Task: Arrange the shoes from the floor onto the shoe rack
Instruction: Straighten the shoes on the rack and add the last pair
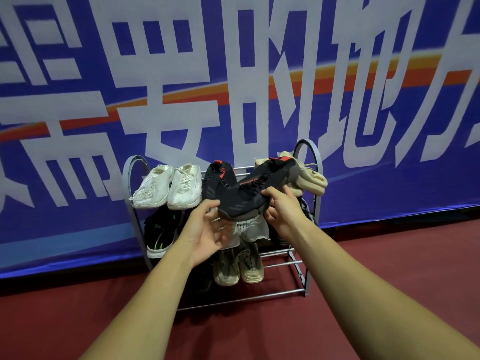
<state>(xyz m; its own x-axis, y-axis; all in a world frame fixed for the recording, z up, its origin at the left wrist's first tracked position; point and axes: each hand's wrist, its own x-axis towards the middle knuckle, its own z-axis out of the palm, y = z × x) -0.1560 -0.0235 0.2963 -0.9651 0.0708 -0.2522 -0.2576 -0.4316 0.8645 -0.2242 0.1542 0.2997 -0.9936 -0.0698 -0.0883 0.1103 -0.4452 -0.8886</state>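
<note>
A grey metal shoe rack [313, 162] stands against the banner. I hold a black high-top shoe with red tabs [249, 193] in the air in front of the rack's top shelf, toe pointing down-left. My right hand [283, 209] grips its middle and sole. My left hand [207, 229] is under the toe, fingers spread and touching it. Its matching black shoe [217, 180] sits on the top shelf beside a white pair [168, 185] on the left and a beige pair [309, 175] on the right.
The middle shelf holds a black shoe with green marks [161, 229] and white shoes [253, 227], partly hidden by my hands. A beige-grey pair [239, 263] stands on the bottom shelf. Red floor [389, 268] lies around the rack; a blue banner [78, 126] covers the wall.
</note>
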